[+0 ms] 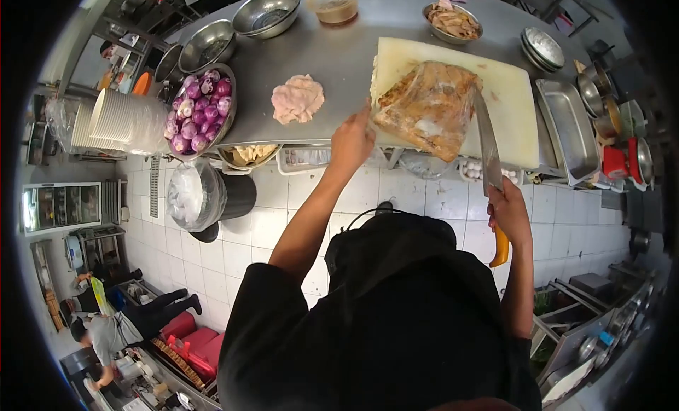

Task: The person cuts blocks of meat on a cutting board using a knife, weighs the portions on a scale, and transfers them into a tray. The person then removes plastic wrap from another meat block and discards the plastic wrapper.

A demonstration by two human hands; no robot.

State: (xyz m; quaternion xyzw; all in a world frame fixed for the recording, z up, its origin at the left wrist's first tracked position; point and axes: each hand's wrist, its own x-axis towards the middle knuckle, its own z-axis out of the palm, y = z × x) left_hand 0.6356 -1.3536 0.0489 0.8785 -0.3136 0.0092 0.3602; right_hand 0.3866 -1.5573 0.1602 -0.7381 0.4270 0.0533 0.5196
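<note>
My right hand (pixel 509 211) is closed around the yellow handle of a large knife (pixel 485 131). The broad blade points away from me, its tip at the right side of a browned slab of meat (pixel 431 103) in clear plastic wrap. That slab lies on a white cutting board (pixel 513 121), its near corner reaching past the board's front edge. My left hand (pixel 352 141) is at the board's near left corner, index finger stretched along the edge and nothing visible in its grasp. Left of it, a pale pink lump of raw meat (pixel 298 98) rests on the steel table (pixel 346 64).
A bowl of peeled purple onions (pixel 201 112) and stacked paper cups (pixel 127 117) stand at left. Behind are steel bowls (pixel 266 13), a plastic tub (pixel 333 4) and a bowl of meat pieces (pixel 453 22). A steel tray (pixel 568 128) is right. Another person (pixel 120 332) works at lower left.
</note>
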